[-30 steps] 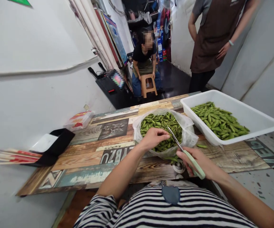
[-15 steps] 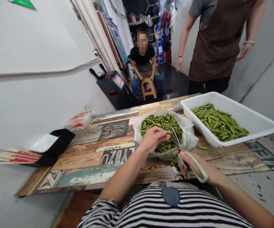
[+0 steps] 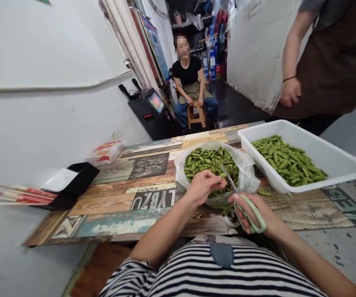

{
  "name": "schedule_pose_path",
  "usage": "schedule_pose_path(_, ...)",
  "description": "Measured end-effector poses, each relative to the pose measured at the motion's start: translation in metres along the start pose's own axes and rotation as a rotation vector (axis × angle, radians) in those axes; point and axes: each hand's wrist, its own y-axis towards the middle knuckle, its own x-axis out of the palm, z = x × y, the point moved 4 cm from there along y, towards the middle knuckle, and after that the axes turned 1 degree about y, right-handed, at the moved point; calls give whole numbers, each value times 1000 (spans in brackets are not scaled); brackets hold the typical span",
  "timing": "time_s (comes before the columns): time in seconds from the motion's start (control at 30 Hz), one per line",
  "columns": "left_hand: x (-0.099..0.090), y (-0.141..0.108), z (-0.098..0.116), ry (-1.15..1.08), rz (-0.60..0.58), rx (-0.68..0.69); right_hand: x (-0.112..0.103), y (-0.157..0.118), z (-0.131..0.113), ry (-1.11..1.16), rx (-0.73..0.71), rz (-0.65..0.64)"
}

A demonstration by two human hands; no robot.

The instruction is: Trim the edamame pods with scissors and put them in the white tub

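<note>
My left hand [image 3: 205, 186] pinches a green soybean pod [image 3: 223, 175] above the near side of a white plastic bag [image 3: 181, 165] full of pods. In my right hand [image 3: 255, 212] are scissors with pale green handles [image 3: 260, 222]. Their metal blades [image 3: 229, 178] point up and left, beside the held pod. Whether the blades touch the pod I cannot make out. A few loose pods [image 3: 263, 192] lie on the table by the bag.
To the right stands a white tray [image 3: 347, 167] with a heap of pods. The wood-patterned table [image 3: 110, 206] bears a black chopstick holder [image 3: 69, 198] and a plastic packet [image 3: 105, 152] at left. One person [image 3: 188, 78] sits beyond; another in a brown apron [image 3: 329, 74] stands at right.
Both hands have shifted slightly down, with the scissor blades drawn closer together. The aproned person has moved right and nearer. The seated person has straightened up.
</note>
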Motion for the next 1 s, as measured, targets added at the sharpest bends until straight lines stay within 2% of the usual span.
schedule_pose_path(0.07,-8,4,11,38,-11,36,0,0,0,58,35,25)
schedule_pose_path(0.13,-19,11,29,177,5,167,0,0,-2,106,43,28)
schedule_pose_path(0.23,-33,28,58,699,106,402,2,-3,-3,112,15,-10)
schedule_pose_path(0.3,-37,44,67,1092,134,480,2,-5,-4,88,-8,-35)
schedule_pose_path(0.43,-33,76,63,1630,10,513,3,-8,-4,58,-27,-46)
schedule_pose_path(0.57,-29,95,54,1917,-168,470,3,-8,-3,35,-41,-55)
schedule_pose_path(0.67,-28,95,58,1903,-214,509,3,-7,-1,17,-42,-59)
schedule_pose_path(0.8,-23,80,63,1556,-312,572,2,-8,-2,23,-49,-53)
schedule_pose_path(0.9,-21,70,58,1338,-354,465,2,-9,-4,8,-52,-61)
schedule_pose_path(1.0,-17,60,50,1271,-362,378,3,-8,-6,4,-44,-60)
